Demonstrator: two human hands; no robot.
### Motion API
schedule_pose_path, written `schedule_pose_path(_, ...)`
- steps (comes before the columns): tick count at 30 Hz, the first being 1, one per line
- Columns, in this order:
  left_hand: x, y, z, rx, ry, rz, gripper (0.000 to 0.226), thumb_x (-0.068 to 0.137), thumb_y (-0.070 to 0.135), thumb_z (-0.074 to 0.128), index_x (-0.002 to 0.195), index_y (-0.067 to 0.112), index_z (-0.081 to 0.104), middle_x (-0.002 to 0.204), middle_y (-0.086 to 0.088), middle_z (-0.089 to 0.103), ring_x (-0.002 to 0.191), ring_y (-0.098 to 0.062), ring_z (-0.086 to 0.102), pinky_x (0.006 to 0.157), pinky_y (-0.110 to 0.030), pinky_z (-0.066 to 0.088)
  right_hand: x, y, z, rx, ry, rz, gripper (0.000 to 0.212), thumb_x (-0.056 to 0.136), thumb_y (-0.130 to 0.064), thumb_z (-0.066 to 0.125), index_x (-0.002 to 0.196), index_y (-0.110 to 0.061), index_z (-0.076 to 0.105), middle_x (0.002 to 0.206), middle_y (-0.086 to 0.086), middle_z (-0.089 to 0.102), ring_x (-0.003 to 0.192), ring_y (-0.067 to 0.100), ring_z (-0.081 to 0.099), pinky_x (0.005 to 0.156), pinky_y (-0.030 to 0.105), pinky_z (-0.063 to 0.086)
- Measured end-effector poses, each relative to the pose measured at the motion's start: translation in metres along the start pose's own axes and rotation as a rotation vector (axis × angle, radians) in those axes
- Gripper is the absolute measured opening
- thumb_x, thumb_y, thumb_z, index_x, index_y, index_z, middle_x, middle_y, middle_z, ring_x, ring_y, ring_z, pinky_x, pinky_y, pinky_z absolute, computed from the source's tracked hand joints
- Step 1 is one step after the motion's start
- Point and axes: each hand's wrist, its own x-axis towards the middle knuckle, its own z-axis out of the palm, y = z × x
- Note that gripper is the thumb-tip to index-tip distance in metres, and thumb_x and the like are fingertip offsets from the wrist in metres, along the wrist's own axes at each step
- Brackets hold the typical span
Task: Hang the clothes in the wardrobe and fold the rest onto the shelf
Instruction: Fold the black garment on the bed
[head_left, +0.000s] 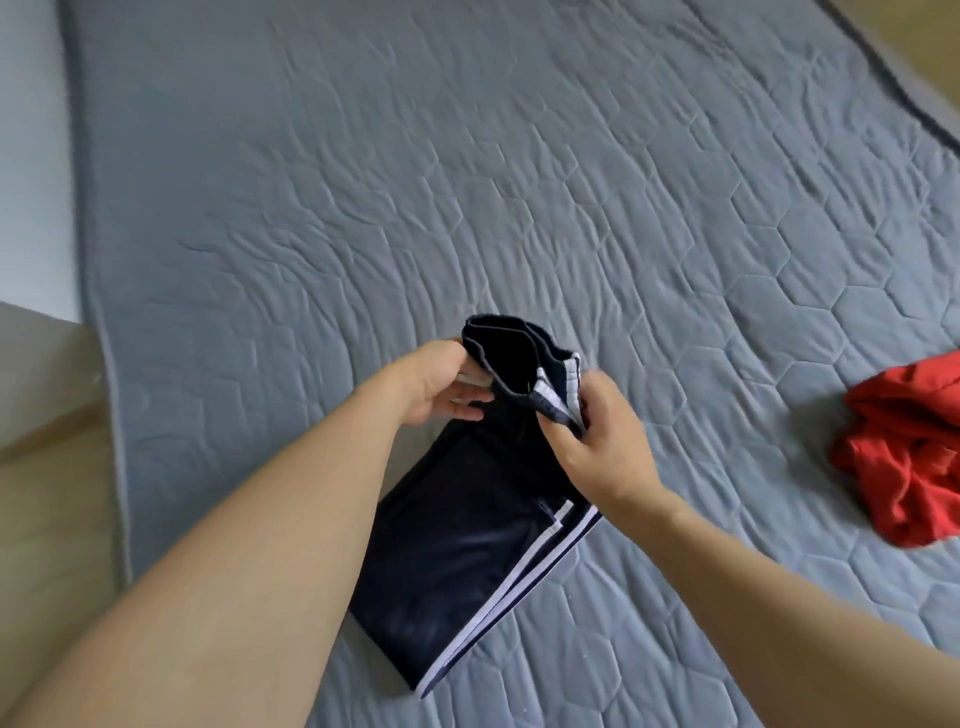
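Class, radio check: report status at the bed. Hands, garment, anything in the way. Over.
Left hand and right hand both grip the navy trousers at the raised end. Lower part lies on the grey quilt. Red garment crumpled to the right, apart. Over.

bed: grey-blue quilted cover (467, 182) with hexagon stitching, wrinkled, dark piping at its edge | left: pale wall (31, 156) | lower left: beige wooden surface (47, 467) | light: soft, even

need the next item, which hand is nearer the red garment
Right. The right hand grips the navy trousers on the side toward the red garment; the left hand is farther.
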Motion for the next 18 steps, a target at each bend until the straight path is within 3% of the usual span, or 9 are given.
schedule_pose_path(2,-0.020,-0.033,-0.023,-0.119,-0.042,-0.032,0.030,0.093,0.001,0.034,0.102,0.011,0.060,0.085,-0.011,0.070,0.074,-0.026,0.069,0.072,-0.041,0.056,-0.021,-0.009,0.023,-0.077,-0.086,-0.112,0.024,0.076,-0.034,0.052,0.072,-0.016,0.036,0.073,-0.006,0.042,0.069,0.015,0.042,0.061,0.034,0.039)
schedule_pose_path(5,-0.044,-0.081,-0.050,-0.305,-0.118,-0.091,0.032,0.085,0.008,0.029,0.087,0.007,0.061,0.078,-0.013,0.067,0.069,-0.029,0.067,0.071,-0.041,0.054,-0.052,-0.015,0.053,-0.181,-0.238,-0.264,0.024,0.073,-0.032,0.052,0.074,-0.024,0.030,0.074,-0.007,0.038,0.068,0.020,0.043,0.060,0.029,0.034)
schedule_pose_path(7,-0.055,-0.114,-0.068,-0.376,-0.109,-0.112,0.036,0.085,0.020,0.029,0.081,0.007,0.062,0.072,-0.011,0.064,0.062,-0.027,0.064,0.067,-0.037,0.051,-0.077,-0.017,0.075,-0.267,-0.306,-0.335,0.024,0.067,-0.029,0.055,0.073,-0.021,0.033,0.074,-0.003,0.042,0.066,0.023,0.044,0.060,0.027,0.033)
schedule_pose_path(11,-0.068,-0.175,-0.087,-0.427,-0.018,-0.167,0.035,0.090,0.043,0.051,0.081,0.013,0.066,0.079,-0.008,0.066,0.067,-0.021,0.062,0.064,-0.030,0.049,-0.123,-0.014,0.116,-0.440,-0.510,-0.404,0.029,0.061,-0.033,0.054,0.083,-0.020,0.041,0.081,-0.004,0.047,0.070,0.021,0.050,0.064,0.030,0.047)
schedule_pose_path(14,-0.070,-0.226,-0.093,-0.075,0.100,-0.144,0.010,0.089,0.011,0.058,0.086,0.020,0.060,0.083,-0.005,0.059,0.066,-0.015,0.052,0.057,-0.024,0.039,-0.148,-0.007,0.138,-0.558,-0.790,-0.429,0.038,0.065,-0.036,0.058,0.099,-0.021,0.055,0.104,-0.005,0.053,0.096,0.020,0.055,0.086,0.031,0.047)
schedule_pose_path(16,-0.066,-0.258,-0.096,0.228,0.160,-0.125,0.026,0.088,-0.002,0.051,0.100,0.020,0.053,0.081,-0.004,0.049,0.066,-0.017,0.044,0.057,-0.026,0.033,-0.156,0.001,0.143,-0.582,-0.940,-0.410,0.044,0.075,-0.037,0.057,0.116,-0.023,0.058,0.131,-0.003,0.048,0.122,0.021,0.044,0.106,0.034,0.029)
schedule_pose_path(18,-0.063,-0.274,-0.095,0.396,0.238,-0.149,0.037,0.087,-0.001,0.044,0.114,0.024,0.044,0.077,-0.002,0.046,0.062,-0.021,0.045,0.056,-0.028,0.034,-0.156,0.007,0.139,-0.590,-0.895,-0.262,0.042,0.084,-0.036,0.055,0.124,-0.024,0.056,0.143,-0.004,0.040,0.133,0.022,0.034,0.112,0.032,0.019)
